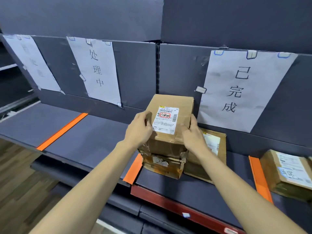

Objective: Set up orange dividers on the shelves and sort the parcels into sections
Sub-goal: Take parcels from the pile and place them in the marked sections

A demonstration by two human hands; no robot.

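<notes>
A brown cardboard parcel (pixel 170 114) with a white label marked in red sits on top of a battered, taped parcel (pixel 162 163) on the dark shelf (pixel 94 142). My left hand (pixel 139 129) grips its left side and my right hand (pixel 192 134) grips its right side. A flat parcel (pixel 214 146) lies just to the right of the stack, partly hidden by my right arm. Three orange dividers lie across the shelf: one at the left (pixel 62 130), one beside the stack (pixel 133 169), one at the right (pixel 260 179). Another labelled parcel (pixel 288 174) rests beyond the right divider.
Three paper signs hang on the back panel: one at far left (pixel 32 63), one in the middle (pixel 98 71), one at the right (pixel 243 90) above the stack. A red shelf edge (pixel 168 200) runs below. Wooden floor (pixel 18 179) shows at lower left.
</notes>
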